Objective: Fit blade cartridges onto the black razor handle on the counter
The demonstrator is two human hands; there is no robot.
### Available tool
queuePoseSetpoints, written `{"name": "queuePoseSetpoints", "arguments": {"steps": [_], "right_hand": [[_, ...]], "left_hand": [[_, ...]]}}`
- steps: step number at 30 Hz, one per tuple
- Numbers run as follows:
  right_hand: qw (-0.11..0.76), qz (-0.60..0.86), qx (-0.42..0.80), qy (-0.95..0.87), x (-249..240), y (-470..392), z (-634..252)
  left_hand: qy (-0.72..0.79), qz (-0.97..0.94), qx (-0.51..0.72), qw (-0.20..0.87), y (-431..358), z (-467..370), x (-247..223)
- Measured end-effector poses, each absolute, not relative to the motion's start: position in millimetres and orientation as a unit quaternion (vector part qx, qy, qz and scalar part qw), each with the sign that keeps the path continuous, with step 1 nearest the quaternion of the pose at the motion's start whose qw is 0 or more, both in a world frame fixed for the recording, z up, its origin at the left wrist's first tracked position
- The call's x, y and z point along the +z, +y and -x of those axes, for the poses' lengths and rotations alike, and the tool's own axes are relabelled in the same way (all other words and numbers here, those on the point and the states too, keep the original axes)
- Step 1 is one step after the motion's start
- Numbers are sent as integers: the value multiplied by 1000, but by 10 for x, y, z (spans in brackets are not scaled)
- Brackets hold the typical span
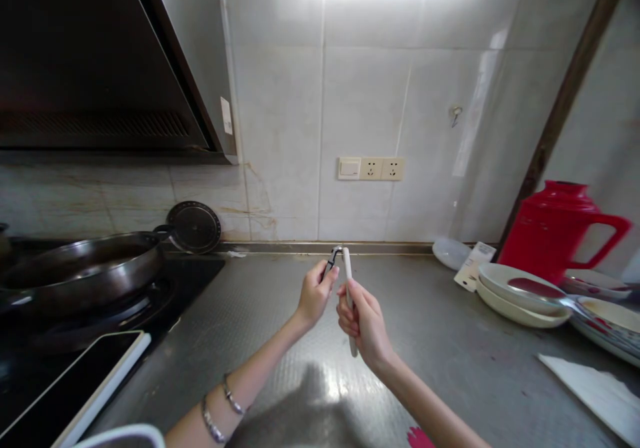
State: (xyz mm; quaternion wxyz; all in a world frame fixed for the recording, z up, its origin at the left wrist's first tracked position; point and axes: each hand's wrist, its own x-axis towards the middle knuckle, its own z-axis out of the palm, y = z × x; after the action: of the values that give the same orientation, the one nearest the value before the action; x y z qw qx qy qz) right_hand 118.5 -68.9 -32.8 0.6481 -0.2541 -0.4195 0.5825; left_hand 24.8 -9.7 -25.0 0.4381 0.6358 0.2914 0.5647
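My left hand (pixel 316 293) is closed on a small dark-handled tool (pixel 331 261) with a curved metal end. My right hand (pixel 365 318) grips a slender whitish stick (pixel 348 269), held nearly upright, its lower end showing below the fingers. The tops of the tool and the stick meet or nearly meet; whether they touch is too small to tell. Both hands are raised over the grey metal countertop (pixel 270 301), close together near the middle of the view.
On the left are a steel pan (pixel 95 288) on the black stove, a phone-like white-edged slab (pixel 107 381) and a round black disc (pixel 194 227). At right stand a red thermos (pixel 547 235), stacked plates (pixel 517 311) and a white sheet (pixel 595 395).
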Motion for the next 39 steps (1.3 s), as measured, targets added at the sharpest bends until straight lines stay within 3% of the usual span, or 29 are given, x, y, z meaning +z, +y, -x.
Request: {"name": "queuePoseSetpoints", "arguments": {"steps": [10,30,39], "right_hand": [[668,251,575,-401,-283,-662,-1336],[613,274,603,-432,-351,-726,-1117],[658,269,566,-417,-155,-688,-1160]], "left_hand": [[237,-587,569,525,-2,-208,-262],[187,-597,553,549,46,-211,-336],[214,-603,560,526,-20,-186,-262]]}}
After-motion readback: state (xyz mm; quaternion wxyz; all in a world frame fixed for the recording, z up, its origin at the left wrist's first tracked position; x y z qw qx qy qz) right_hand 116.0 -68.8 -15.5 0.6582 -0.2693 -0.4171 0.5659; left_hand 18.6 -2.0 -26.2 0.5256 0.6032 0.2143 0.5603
